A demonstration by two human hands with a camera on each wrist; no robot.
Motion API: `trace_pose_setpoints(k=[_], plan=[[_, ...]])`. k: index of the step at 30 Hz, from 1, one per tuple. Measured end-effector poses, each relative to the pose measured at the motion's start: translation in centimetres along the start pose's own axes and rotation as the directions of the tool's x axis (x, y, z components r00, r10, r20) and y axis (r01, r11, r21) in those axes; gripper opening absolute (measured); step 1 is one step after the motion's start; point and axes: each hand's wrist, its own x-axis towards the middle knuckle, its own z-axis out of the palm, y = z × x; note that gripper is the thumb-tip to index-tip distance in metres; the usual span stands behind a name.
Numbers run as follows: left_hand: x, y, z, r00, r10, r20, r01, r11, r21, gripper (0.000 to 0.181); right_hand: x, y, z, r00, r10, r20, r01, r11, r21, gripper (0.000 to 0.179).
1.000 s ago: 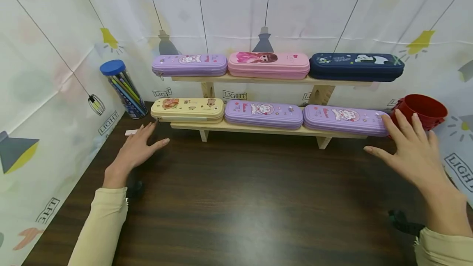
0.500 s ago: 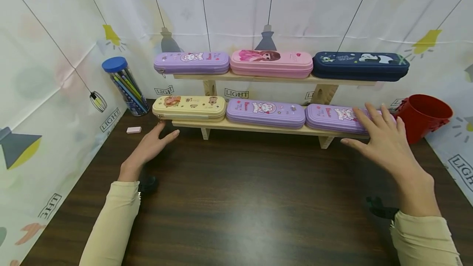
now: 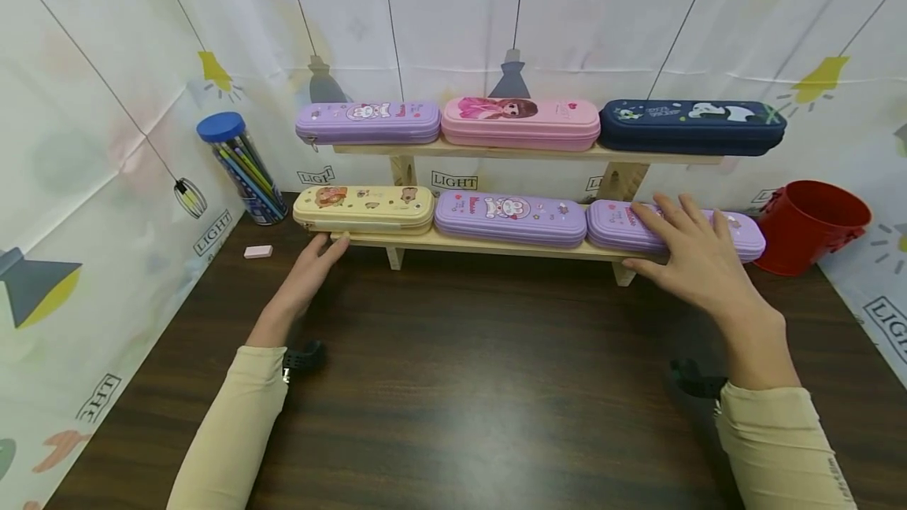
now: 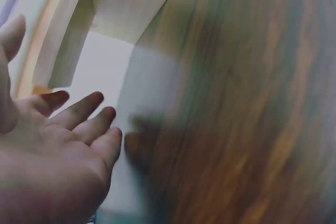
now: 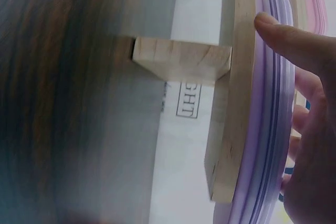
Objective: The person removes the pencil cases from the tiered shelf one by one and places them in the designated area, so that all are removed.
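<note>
Patterned cloth wall [image 3: 418, 14], dark table [image 3: 482, 384]. Head: your left hand [image 3: 305, 278] nears the yellow case [image 3: 363, 207], fingers spread, nothing held; your right hand [image 3: 697, 262] straddles the lower-right purple case [image 3: 744, 236], likely to span its width; clamped or not, can't tell. Red bucket [image 3: 801, 234] crowds its end. Left wrist: empty fingers beside the shelf [image 4: 63, 22]. Right wrist: thumb at case front, shelf leg [image 5: 184, 59] nearby.

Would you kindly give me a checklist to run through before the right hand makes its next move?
1. Right hand over the right-end purple case: ok.
2. That case securely gripped: cannot tell.
3. Left hand gripping the yellow case: not ok; no grip shows.
4. Middle purple case lying flat on the lower shelf: ok.
5. Red bucket not touching the right-end purple case: cannot tell.
</note>
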Motion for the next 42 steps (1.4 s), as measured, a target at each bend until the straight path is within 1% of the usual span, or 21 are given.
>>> trace_pose_setpoints(k=[1, 2, 3, 5, 9, 14, 17, 22, 24, 32, 35, 39, 42], plan=[[0.1, 0.0, 0.2, 1.000, 0.001, 0.001, -0.001, 0.997, -0.074, 0.079, 0.2, -0.2, 0.0, 1.000, -0.003, 0.003, 0.003, 1.000, 0.004, 0.091], [0.2, 0.0, 0.5, 1.000, 0.001, 0.000, -0.001, 0.989, -0.145, 0.079, 0.4, -0.3, 0.0, 1.000, -0.004, 0.007, 0.004, 1.000, 0.006, 0.091], [0.3, 0.0, 0.7, 1.000, 0.001, 0.001, -0.001, 0.979, -0.206, 0.080, 0.6, -0.5, 0.0, 1.000, -0.006, 0.011, 0.006, 1.000, 0.010, 0.090], [0.4, -0.1, 1.1, 1.000, 0.008, 0.000, -0.007, 0.949, -0.314, 0.080, 0.9, -0.9, -0.1, 1.000, -0.013, 0.018, 0.013, 1.000, 0.011, 0.088], [0.6, 0.0, 1.9, 1.000, 0.018, -0.017, -0.024, 0.900, -0.435, 0.079, 1.5, -1.4, -0.2, 0.999, -0.023, 0.044, 0.022, 0.999, 0.026, 0.084], [0.6, 0.2, 2.8, 0.999, 0.039, -0.028, -0.049, 0.830, -0.556, 0.073, 2.0, -2.0, -0.6, 0.994, -0.012, 0.104, 0.005, 0.998, 0.066, 0.084], [0.6, 0.3, 3.2, 0.999, 0.031, -0.038, -0.048, 0.801, -0.597, 0.069, 2.2, -2.2, -0.7, 0.993, -0.013, 0.118, 0.003, 0.997, 0.081, 0.082], [0.6, 0.3, 3.4, 0.999, 0.018, -0.050, -0.046, 0.778, -0.627, 0.068, 2.4, -2.4, -0.7, 0.994, -0.027, 0.110, 0.018, 0.997, 0.080, 0.079], [0.5, 0.4, 3.4, 0.998, 0.022, -0.052, -0.050, 0.764, -0.644, 0.068, 2.4, -2.4, -0.7, 0.994, -0.029, 0.108, 0.021, 0.997, 0.079, 0.078], [0.4, 0.9, 3.5, 0.998, 0.023, -0.056, -0.057, 0.681, -0.730, 0.067, 2.1, -2.6, -1.0, 0.995, -0.038, 0.090, 0.030, 0.995, 0.091, 0.074], [0.5, 1.0, 3.6, 0.998, 0.027, -0.063, -0.065, 0.664, -0.745, 0.068, 1.8, -2.6, -1.1, 0.996, -0.026, 0.091, 0.017, 0.995, 0.097, 0.075], [0.6, 1.2, 3.7, 0.997, 0.039, -0.072, -0.080, 0.649, -0.757, 0.069, 1.2, -2.5, -1.4, 0.997, -0.008, 0.081, 0.001, 0.996, 0.085, 0.074], [0.6, 1.2, 3.6, 0.997, 0.031, -0.074, -0.077, 0.627, -0.775, 0.068, 0.8, -2.3, -1.5, 0.997, 0.006, 0.076, -0.012, 0.997, 0.076, 0.074]])
